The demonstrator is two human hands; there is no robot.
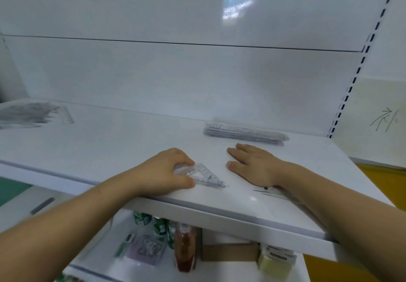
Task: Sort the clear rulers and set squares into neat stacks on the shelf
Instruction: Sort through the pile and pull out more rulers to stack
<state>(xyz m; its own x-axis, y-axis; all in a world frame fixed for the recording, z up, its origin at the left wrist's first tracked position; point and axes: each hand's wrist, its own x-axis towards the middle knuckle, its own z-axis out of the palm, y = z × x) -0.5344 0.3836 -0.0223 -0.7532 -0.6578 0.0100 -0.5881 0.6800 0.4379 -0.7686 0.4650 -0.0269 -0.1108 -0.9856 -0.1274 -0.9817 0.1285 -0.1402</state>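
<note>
A small stack of clear set squares [203, 176] lies near the front edge of the white shelf [109, 145]. My left hand [167, 169] grips its left end with fingers and thumb. My right hand [252, 163] rests flat on the shelf to the right, fingers spread, holding nothing. Another clear piece [274, 193] lies partly under my right wrist. A neat stack of clear rulers [245, 132] sits behind my right hand. A loose heap of clear rulers and set squares [33, 114] lies at the far left of the shelf.
The shelf's white back panel [197, 73] rises behind, with a slotted upright [351, 84] at the right. Below the shelf stand green cans [153, 222], a bottle of reddish liquid [184, 248], a cardboard box [228, 252] and small packets [142, 248].
</note>
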